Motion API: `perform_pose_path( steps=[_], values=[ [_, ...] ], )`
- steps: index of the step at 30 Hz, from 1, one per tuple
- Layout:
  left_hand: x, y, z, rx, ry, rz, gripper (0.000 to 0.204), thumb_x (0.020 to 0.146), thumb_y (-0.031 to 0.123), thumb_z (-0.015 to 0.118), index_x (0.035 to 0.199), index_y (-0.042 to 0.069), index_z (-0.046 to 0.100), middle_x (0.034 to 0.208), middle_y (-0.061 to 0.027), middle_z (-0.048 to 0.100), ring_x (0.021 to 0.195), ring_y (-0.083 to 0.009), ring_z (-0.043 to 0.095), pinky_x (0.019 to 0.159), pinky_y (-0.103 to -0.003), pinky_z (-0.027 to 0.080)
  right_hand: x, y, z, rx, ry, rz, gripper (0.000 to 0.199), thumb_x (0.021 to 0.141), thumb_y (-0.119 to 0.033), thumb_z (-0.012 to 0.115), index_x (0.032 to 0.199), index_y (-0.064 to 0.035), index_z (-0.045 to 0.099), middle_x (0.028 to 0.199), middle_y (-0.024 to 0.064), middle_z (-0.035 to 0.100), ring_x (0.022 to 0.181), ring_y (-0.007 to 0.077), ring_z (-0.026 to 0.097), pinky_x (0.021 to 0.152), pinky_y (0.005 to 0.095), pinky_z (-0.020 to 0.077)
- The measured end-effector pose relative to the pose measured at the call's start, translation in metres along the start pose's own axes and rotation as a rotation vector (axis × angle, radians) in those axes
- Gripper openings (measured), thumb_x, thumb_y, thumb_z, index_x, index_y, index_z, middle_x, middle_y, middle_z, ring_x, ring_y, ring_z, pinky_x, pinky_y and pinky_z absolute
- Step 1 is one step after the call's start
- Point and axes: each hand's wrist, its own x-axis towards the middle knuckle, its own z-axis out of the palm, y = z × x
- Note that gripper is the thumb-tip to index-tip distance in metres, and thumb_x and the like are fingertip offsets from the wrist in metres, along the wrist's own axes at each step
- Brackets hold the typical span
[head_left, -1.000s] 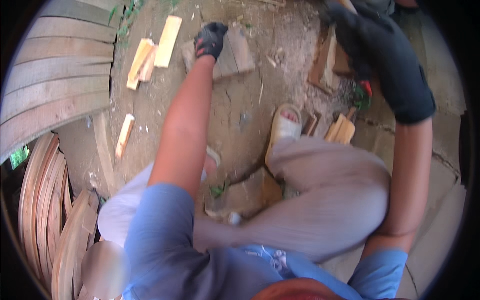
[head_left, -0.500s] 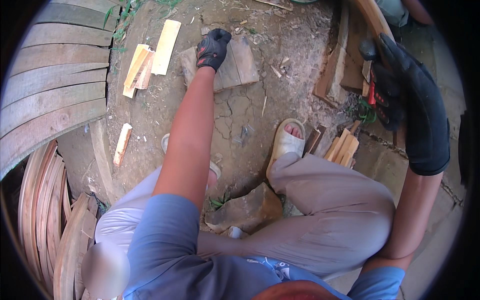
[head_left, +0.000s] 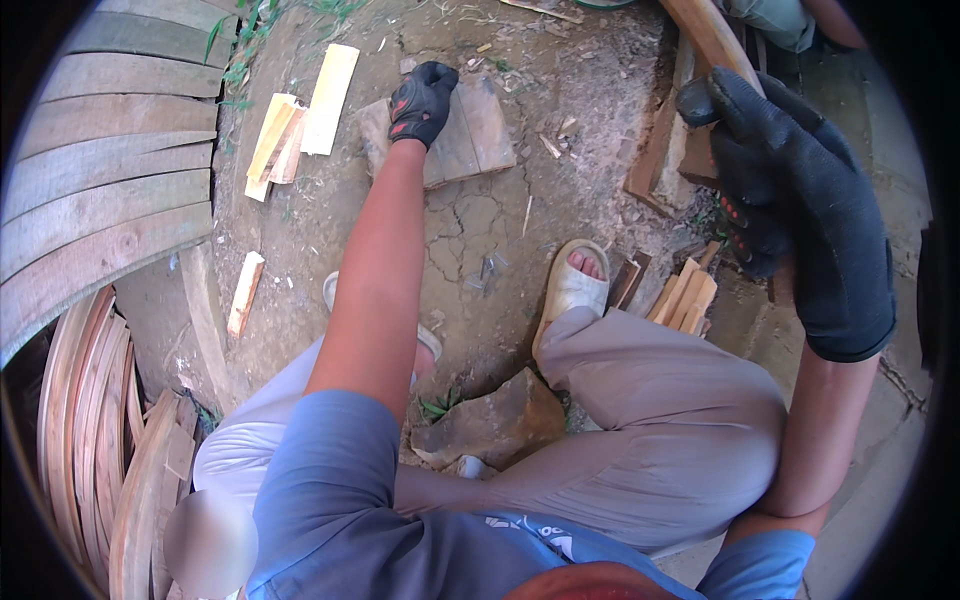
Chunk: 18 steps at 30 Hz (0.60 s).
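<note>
My left hand point(head_left: 422, 103), in a black glove with red marks, is closed in a fist over a flat wooden block point(head_left: 485, 125) on the ground. What its fingers hold, if anything, is hidden. At the upper right my right hand point(head_left: 790, 175), in a matching glove, is raised and closed around a long brown wooden bar point(head_left: 708, 35). The bar slants up to the left from my thumb and fingers and runs out past the top edge. Whether it is a tool's handle or a loose piece of wood I cannot tell.
Split pale wood pieces point(head_left: 328, 100) lie left of the block, one stick point(head_left: 244, 292) nearer me. Several short sticks point(head_left: 685, 295) lie beside my right foot. Grey planks point(head_left: 115, 110) stand at far left above stacked boards point(head_left: 85, 420). A stone point(head_left: 490, 418) lies between my legs.
My right hand has tilted and brought the wooden bar leftward, and its fingers show from another side. My left hand stays closed on the block.
</note>
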Motion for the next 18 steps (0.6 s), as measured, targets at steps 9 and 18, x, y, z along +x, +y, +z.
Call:
perform_pose_path(
  steps=[9, 18],
  values=[
    [-0.005, -0.004, 0.002, -0.121, 0.121, -0.037, 0.027, 0.093, 0.034, 0.073, 0.104, 0.010, 0.080, 0.099, -0.0174, 0.079, 0.096, -0.0356, 0.076, 0.087, -0.045, 0.057, 0.019, -0.023, 0.039, -0.099, -0.031, 0.059, 0.049, 0.102, -0.033, 0.071, 0.138, -0.0010, 0.063, 0.081, -0.0029, 0.058, 0.062, 0.0040, 0.049, 0.051, 0.0213, 0.0350],
    [-0.003, 0.006, 0.011, -0.324, 0.078, -0.002, 0.030, 0.088, 0.030, 0.078, 0.105, 0.005, 0.080, 0.105, -0.0152, 0.079, 0.102, -0.0306, 0.075, 0.094, -0.040, 0.055, 0.092, 0.145, 0.052, -0.683, -0.015, -0.213, 0.038, 0.106, -0.038, 0.063, 0.116, -0.0020, 0.066, 0.073, 0.0165, 0.061, 0.064, 0.0338, 0.062, 0.064, 0.0456, 0.0490]
  ],
)
